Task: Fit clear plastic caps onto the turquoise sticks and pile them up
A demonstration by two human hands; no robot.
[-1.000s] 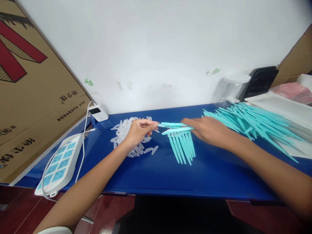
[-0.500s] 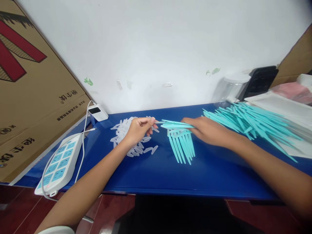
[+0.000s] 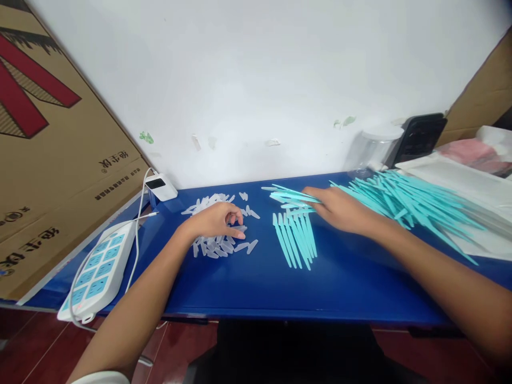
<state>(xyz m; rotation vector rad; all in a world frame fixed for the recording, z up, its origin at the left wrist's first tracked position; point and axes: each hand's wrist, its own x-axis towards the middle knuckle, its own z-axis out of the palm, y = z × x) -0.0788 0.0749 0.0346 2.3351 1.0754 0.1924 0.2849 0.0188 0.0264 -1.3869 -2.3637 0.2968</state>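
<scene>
Bunch of turquoise sticks (image 3: pixel 294 196): slim, tapering, smooth, plastic-looking; fanned slightly, ends projecting leftward from your right fingers. Your right hand (image 3: pixel 336 210): thumb and fingers together, clamped on the bunch's near ends; fingertips partly hidden.

Row of turquoise sticks (image 3: pixel 294 242): flat blades side by side, tips toward you; just nearer you than the bunch and left of your right fingers, upper ends partly beneath it.

Your left hand (image 3: pixel 218 220): thumb and curled fingers apart, a gap between them; hovering at or on the caps, contact cannot be told. Pile of caps (image 3: pixel 218 246): small, frosted, translucent, narrow sleeves, loosely heaped under and around your left fingers, with a few strays just to their right.

Heap of turquoise sticks (image 3: pixel 404 200): long, pointed, crisscrossed; right of your right fingers. Table (image 3: pixel 240 288): glossy blue surface under both hands.

Jar (image 3: pixel 378 146): clear, white-lidded; beyond and right of your right fingers. Power strip (image 3: pixel 118 260): white casing, pale-blue sockets; well left of your left fingers.
</scene>
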